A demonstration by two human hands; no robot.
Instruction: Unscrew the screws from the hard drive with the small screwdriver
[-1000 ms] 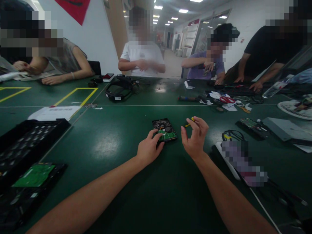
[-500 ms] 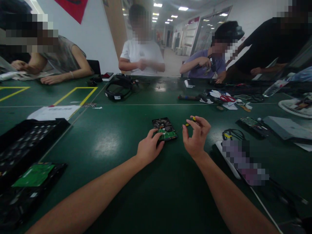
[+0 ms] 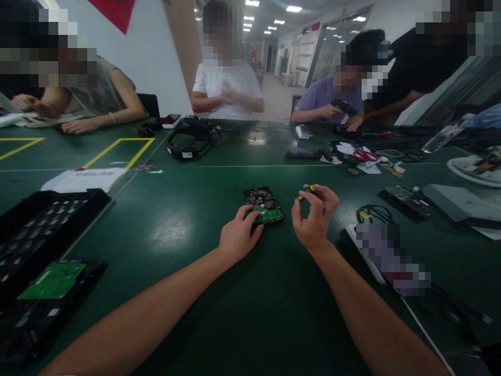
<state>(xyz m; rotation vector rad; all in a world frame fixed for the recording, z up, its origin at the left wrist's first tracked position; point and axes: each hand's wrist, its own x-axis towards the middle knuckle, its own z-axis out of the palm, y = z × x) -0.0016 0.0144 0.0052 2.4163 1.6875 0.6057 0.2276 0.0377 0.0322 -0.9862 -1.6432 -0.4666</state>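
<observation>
A small hard drive (image 3: 263,204) with a green circuit board lies on the dark green table (image 3: 188,230) in front of me. My left hand (image 3: 238,237) rests on its near left corner, fingers curled onto the board's edge. My right hand (image 3: 314,218) hovers just right of the drive, fingers pinched round a small yellow-and-black screwdriver (image 3: 306,194) whose tip points toward the drive.
Black trays (image 3: 43,230) sit at the left, one holding a green board (image 3: 52,280). Another drive (image 3: 405,200), a grey case (image 3: 457,203) and black cable (image 3: 371,214) lie to the right. A headset (image 3: 191,141) and scissors (image 3: 364,155) lie farther back. Several other people sit across the table.
My right hand has turned the screwdriver slightly in its fingers and stayed beside the drive. My left hand has not moved. The people across the table shifted a little.
</observation>
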